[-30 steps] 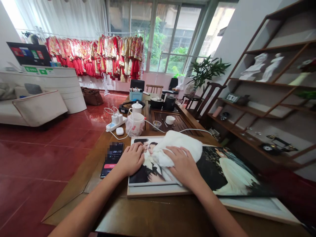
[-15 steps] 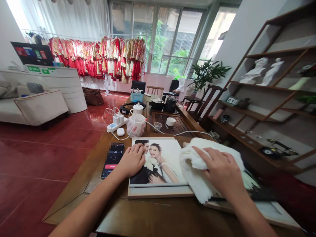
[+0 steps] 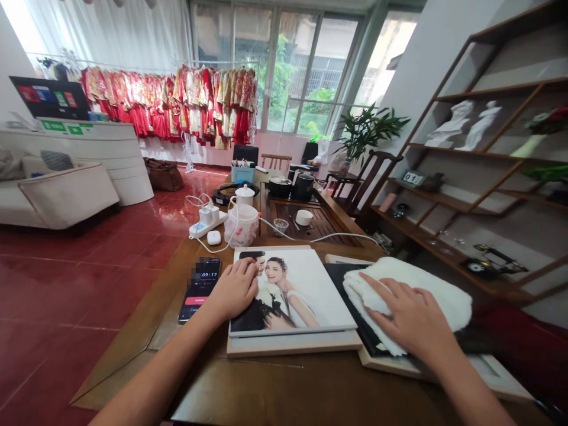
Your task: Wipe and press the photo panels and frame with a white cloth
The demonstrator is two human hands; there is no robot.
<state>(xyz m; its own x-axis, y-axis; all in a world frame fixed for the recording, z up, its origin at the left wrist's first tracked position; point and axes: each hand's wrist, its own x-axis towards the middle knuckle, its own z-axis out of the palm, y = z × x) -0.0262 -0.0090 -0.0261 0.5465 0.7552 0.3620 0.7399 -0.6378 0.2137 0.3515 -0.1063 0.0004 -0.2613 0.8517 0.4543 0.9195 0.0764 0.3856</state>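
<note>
A wedding photo print (image 3: 306,290) lies flat on the wooden table (image 3: 284,384), resting on a pale board. My left hand (image 3: 234,289) presses flat on its left edge, fingers slightly apart. My right hand (image 3: 410,319) lies palm down on a white folded cloth (image 3: 426,290), pressing it onto a darker framed photo (image 3: 444,367) to the right of the print. A black phone (image 3: 200,289) showing 09:17 lies just left of my left hand.
Behind the print stand a white teapot (image 3: 243,223), a power strip with cables (image 3: 205,220), earbuds case (image 3: 213,237), a dark tea tray with cups and kettles (image 3: 302,214). Wooden shelves (image 3: 479,195) rise on the right; chairs, a plant, a sofa and a rack of red garments farther off.
My right hand has swept the white cloth rightward, off the wedding print and onto the dark framed photo. The left hand has stayed on the print's left edge.
</note>
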